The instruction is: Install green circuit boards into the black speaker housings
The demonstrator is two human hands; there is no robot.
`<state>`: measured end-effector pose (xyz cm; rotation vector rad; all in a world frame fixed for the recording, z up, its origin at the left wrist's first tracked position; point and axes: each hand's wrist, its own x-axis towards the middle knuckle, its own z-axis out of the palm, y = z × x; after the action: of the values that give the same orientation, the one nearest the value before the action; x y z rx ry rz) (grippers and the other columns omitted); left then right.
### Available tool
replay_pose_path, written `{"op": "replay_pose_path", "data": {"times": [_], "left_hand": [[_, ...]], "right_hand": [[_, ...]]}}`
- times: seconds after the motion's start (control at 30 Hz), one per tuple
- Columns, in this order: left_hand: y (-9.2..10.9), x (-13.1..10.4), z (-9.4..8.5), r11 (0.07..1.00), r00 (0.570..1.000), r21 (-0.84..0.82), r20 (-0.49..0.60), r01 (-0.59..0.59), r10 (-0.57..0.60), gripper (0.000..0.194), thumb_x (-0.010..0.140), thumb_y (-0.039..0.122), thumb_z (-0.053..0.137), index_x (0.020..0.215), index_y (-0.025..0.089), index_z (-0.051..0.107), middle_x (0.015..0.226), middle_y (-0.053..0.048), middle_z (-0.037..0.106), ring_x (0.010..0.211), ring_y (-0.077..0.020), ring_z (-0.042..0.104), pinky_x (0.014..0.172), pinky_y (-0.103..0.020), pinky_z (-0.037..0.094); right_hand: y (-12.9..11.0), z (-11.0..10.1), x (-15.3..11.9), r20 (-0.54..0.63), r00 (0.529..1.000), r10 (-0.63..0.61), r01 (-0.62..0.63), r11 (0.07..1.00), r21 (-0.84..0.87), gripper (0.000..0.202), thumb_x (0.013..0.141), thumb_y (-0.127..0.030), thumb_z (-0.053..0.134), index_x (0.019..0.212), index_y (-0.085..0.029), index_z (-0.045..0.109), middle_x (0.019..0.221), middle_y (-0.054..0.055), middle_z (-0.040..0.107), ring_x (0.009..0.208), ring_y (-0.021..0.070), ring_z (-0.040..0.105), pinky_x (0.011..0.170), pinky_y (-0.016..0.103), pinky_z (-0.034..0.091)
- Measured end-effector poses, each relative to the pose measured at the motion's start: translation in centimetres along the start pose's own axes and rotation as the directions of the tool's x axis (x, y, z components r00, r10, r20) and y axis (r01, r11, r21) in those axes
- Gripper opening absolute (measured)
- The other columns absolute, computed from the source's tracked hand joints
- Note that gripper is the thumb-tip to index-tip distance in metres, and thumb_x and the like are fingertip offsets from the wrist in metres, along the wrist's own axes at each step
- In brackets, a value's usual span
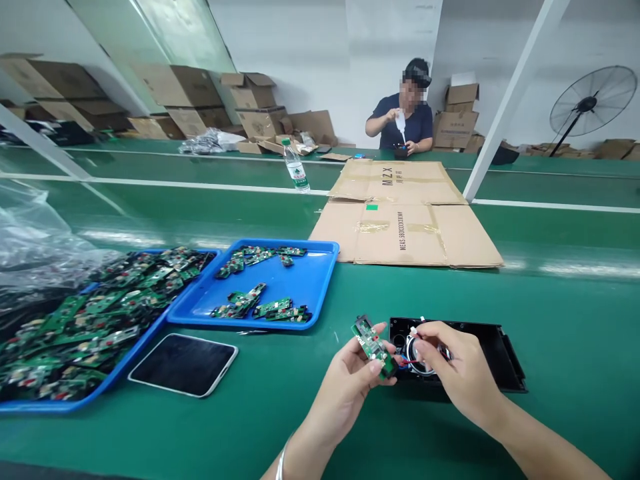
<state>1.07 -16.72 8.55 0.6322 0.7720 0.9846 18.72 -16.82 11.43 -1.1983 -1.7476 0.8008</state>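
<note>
My left hand [353, 377] holds a green circuit board [373, 343] tilted between thumb and fingers, beside the left end of a black housing [493, 353]. Over that housing, my right hand [457, 363] pinches a small white connector [413, 331]. Red and blue wires [406, 363] run close to the board's lower end. A round speaker with a silvery rim [417, 363] sits inside the housing, partly hidden by my right fingers. The housing lies open side up on the green table.
Left of my hands are a blue tray [327, 283] with several boards, a fuller blue tray [160, 320] and a phone [184, 365]. Flattened cardboard [400, 230] and a bottle [296, 167] lie beyond. A person [406, 120] works across the table.
</note>
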Motion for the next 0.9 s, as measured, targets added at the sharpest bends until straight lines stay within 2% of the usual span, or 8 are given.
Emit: {"op": "replay_pose_path", "data": {"times": [0.07,0.13,0.23,0.53,0.7,0.9], "left_hand": [[-0.1,-0.1,0.0,0.995,0.999,0.093,0.032,-0.041,0.038,0.052,0.065,0.025,0.076,0.113,0.019,0.058,0.090,-0.007,0.065,0.083,-0.0213,0.061,0.063,-0.026,0.051],[-0.1,-0.2,0.1,0.983,0.995,0.167,0.070,-0.079,0.068,0.050,0.063,0.025,0.078,0.110,0.019,0.061,0.092,-0.006,0.066,0.088,-0.0206,0.059,0.069,-0.025,0.050],[0.1,-0.5,0.5,0.970,0.990,0.225,0.126,-0.094,0.067,0.046,0.064,0.024,0.077,0.108,0.020,0.064,0.096,-0.005,0.066,0.092,-0.0194,0.057,0.079,-0.026,0.048],[0.5,-0.8,0.2,0.960,0.982,0.273,0.188,-0.063,0.011,0.046,0.066,0.030,0.075,0.110,0.020,0.063,0.095,-0.005,0.065,0.086,-0.0184,0.056,0.077,-0.027,0.045],[0.6,-0.8,0.1,0.959,0.979,0.279,0.203,-0.049,-0.009,0.045,0.067,0.030,0.074,0.110,0.021,0.062,0.093,-0.004,0.064,0.084,-0.0172,0.055,0.076,-0.027,0.044],[1.0,-0.8,0.2,0.953,0.970,0.299,0.242,-0.045,-0.031,0.043,0.067,0.032,0.074,0.107,0.020,0.062,0.091,-0.004,0.063,0.082,-0.0168,0.055,0.074,-0.026,0.044]], "right_hand": [[0.1,0.1,0.0,0.013,0.985,-0.174,0.173,0.971,-0.167,0.013,0.091,-0.020,0.044,0.087,-0.019,0.057,0.071,0.000,0.060,0.059,0.0110,0.052,0.059,0.026,0.039],[0.1,0.4,-0.1,0.041,0.953,-0.302,0.301,0.915,-0.269,0.015,0.091,-0.015,0.043,0.088,-0.018,0.058,0.068,0.000,0.059,0.058,0.0107,0.048,0.061,0.028,0.036],[0.0,0.7,-0.4,0.051,0.919,-0.392,0.384,0.855,-0.348,0.015,0.090,-0.012,0.045,0.089,-0.016,0.059,0.065,0.000,0.057,0.057,0.0107,0.045,0.059,0.029,0.031],[-0.4,0.6,-0.4,0.083,0.866,-0.493,0.480,0.775,-0.411,0.015,0.088,-0.007,0.047,0.086,-0.015,0.059,0.068,0.002,0.059,0.059,0.0104,0.048,0.061,0.030,0.030],[-0.5,0.7,-0.4,0.069,0.881,-0.467,0.451,0.787,-0.421,0.016,0.089,-0.007,0.046,0.086,-0.015,0.059,0.066,0.001,0.058,0.059,0.0104,0.048,0.062,0.029,0.030],[-0.3,0.6,-0.5,0.115,0.869,-0.481,0.477,0.755,-0.449,0.018,0.087,-0.005,0.044,0.083,-0.015,0.059,0.067,0.002,0.057,0.059,0.0106,0.045,0.062,0.029,0.029]]}}
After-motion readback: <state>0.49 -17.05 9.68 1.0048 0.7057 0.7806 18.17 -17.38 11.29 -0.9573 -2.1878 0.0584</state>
